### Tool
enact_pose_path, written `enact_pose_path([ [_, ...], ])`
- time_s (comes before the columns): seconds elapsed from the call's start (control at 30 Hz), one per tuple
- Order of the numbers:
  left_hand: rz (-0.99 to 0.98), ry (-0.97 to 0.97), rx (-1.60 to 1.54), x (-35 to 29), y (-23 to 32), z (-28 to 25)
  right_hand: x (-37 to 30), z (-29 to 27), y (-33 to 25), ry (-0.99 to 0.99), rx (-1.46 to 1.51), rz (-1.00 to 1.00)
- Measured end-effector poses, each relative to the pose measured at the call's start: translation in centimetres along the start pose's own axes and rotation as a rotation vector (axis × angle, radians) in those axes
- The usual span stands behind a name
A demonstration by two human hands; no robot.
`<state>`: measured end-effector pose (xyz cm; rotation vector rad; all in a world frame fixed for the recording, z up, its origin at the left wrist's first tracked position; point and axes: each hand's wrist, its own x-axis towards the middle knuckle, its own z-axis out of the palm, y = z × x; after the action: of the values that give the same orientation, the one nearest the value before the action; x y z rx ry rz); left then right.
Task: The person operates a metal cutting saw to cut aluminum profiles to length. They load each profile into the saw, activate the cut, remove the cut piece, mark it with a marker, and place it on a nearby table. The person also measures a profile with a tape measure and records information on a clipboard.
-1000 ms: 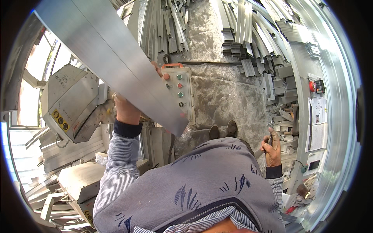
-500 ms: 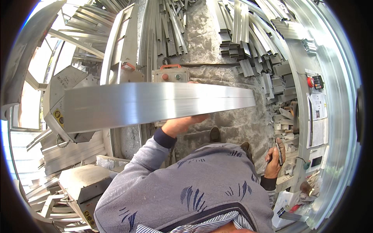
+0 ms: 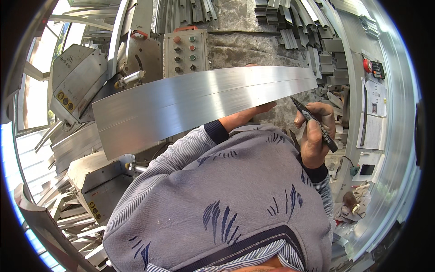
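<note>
Left hand [image 3: 242, 117] grasps the bar [image 3: 195, 102] by its edges, wearer's side of the control box [image 3: 185, 54]; right hand [image 3: 313, 144] clasps the marker [image 3: 326, 138]. Bar seems light, stiff, slick: best gripped mid-length.

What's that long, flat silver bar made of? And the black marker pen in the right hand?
The long, flat silver bar looks like brushed metal, perhaps aluminium: it gleams, with fine streaks. The black marker pen is probably smooth plastic, judging by its slightly shiny barrel.
</note>
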<state>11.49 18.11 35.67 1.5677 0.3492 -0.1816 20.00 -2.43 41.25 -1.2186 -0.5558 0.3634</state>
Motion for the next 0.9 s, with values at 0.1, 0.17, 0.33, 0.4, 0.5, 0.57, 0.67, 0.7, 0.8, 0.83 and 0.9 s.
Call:
enact_pose_path([
  [0.1, -0.192, -0.106, -0.199, 0.0, 1.1, 1.9, 0.5, 0.5, -0.1, -0.129, 0.019, -0.061],
  [0.17, -0.218, -0.113, -0.312, 0.0, 1.3, 2.9, 1.0, 0.6, 0.2, -0.166, 0.008, -0.087],
  [0.33, -0.217, -0.072, -0.642, 0.3, 1.1, 3.8, 2.2, 0.6, 1.4, -0.152, -0.026, -0.108],
  [0.4, -0.209, -0.05, -0.792, 0.7, 1.0, 3.9, 2.2, 0.7, 1.4, -0.11, 0.027, -0.016],
  [0.5, -0.198, -0.032, -1.016, 1.4, 1.1, 3.9, 2.6, 0.6, 1.6, -0.077, -0.074, 0.026],
  [0.57, -0.193, -0.026, -1.144, 1.9, 1.4, 3.9, 2.7, 0.4, 1.6, -0.066, -0.089, 0.05],
  [0.67, -0.189, -0.025, -1.3, 2.4, 1.8, 4.0, 3.0, 0.1, 1.7, -0.11, -0.014, -0.012],
  [0.7, -0.189, -0.027, -1.347, 2.6, 1.9, 4.0, 2.8, 0.0, 1.6, -0.072, -0.001, 0.078],
  [0.8, -0.185, -0.043, -1.461, 2.8, 2.2, 4.0, 2.9, 0.0, 1.7, -0.056, -0.029, 0.105],
  [0.83, -0.186, -0.049, -1.485, 2.9, 2.3, 4.0, 2.8, 0.0, 1.7, -0.045, -0.028, 0.099],
  [0.9, -0.196, -0.055, -1.529, 3.0, 2.2, 4.0, 2.8, -0.1, 1.7, -0.018, -0.03, 0.102],
])
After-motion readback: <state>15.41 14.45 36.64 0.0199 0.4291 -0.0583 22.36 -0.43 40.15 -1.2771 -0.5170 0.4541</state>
